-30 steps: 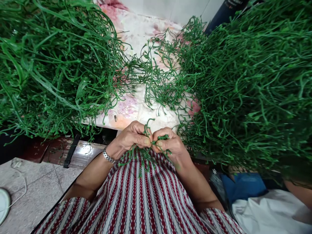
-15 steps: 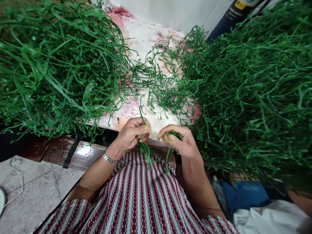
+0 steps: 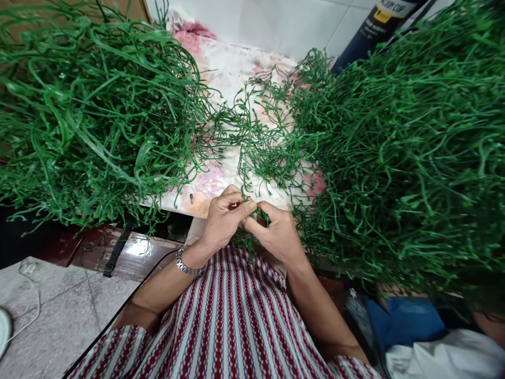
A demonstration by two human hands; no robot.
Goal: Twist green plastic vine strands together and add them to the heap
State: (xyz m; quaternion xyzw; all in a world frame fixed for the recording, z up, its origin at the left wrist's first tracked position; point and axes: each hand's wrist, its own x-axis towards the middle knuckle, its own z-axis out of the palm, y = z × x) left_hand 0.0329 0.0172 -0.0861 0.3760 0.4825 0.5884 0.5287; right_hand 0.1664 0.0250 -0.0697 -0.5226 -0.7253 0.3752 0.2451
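Observation:
My left hand (image 3: 225, 218), with a metal-band watch (image 3: 187, 262) on its wrist, is closed in a pinch on thin green plastic stems. My right hand (image 3: 278, 234) meets it fingertip to fingertip, also closed on green stems. Some of the held green stems (image 3: 245, 241) hang below the fingers, over my lap; the exact point where they join is hidden by my fingers. Just beyond the hands, a loose tangle of green stems (image 3: 272, 155) lies on the table.
Large heaps of green stems stand left (image 3: 98, 126) and right (image 3: 398, 168) on the flower-patterned table (image 3: 209, 181). A dark cylindrical package (image 3: 365, 34) leans at the back right by the tiled wall (image 3: 256, 23). Blue cloth (image 3: 414, 318) lies low at right.
My hands were apart, each with stems in it. They have come together, fingertips touching, the right hand moving leftward and the left rightward.

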